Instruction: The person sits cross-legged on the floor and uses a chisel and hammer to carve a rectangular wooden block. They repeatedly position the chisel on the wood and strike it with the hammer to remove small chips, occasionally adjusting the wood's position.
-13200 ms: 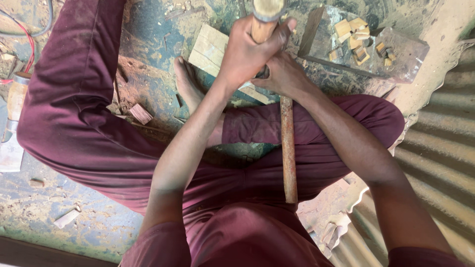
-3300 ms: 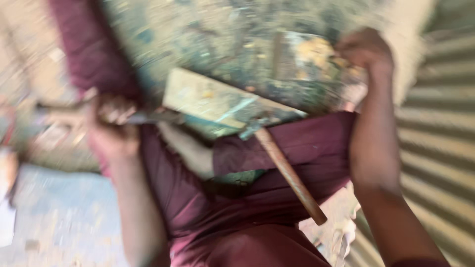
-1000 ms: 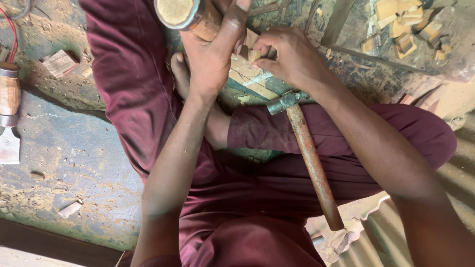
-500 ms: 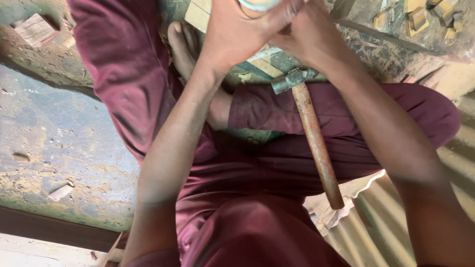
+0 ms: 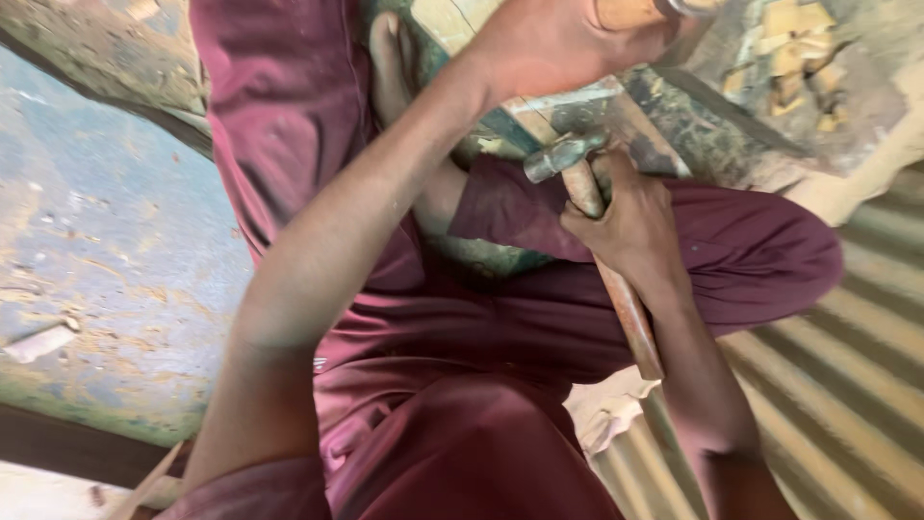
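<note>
My right hand (image 5: 630, 221) grips a hammer (image 5: 597, 226) just below its metal head, the long wooden handle running down across my maroon trouser leg (image 5: 731, 250). My left hand (image 5: 568, 43) is at the top edge, closed around a round wooden piece (image 5: 630, 12) that is mostly cut off by the frame. Under it lies a pale wooden board (image 5: 539, 96) on the ground. My bare foot (image 5: 395, 67) rests beside that board.
Small wood offcuts (image 5: 794, 58) lie scattered at the top right. A corrugated metal sheet (image 5: 847, 385) covers the right side. Worn, paint-stained concrete floor (image 5: 106, 250) with a wood chip (image 5: 38, 342) is at the left.
My right hand has left the wooden piece and dropped down to take hold of the hammer near its head. My left hand still holds the wooden piece. The view has shifted down and left.
</note>
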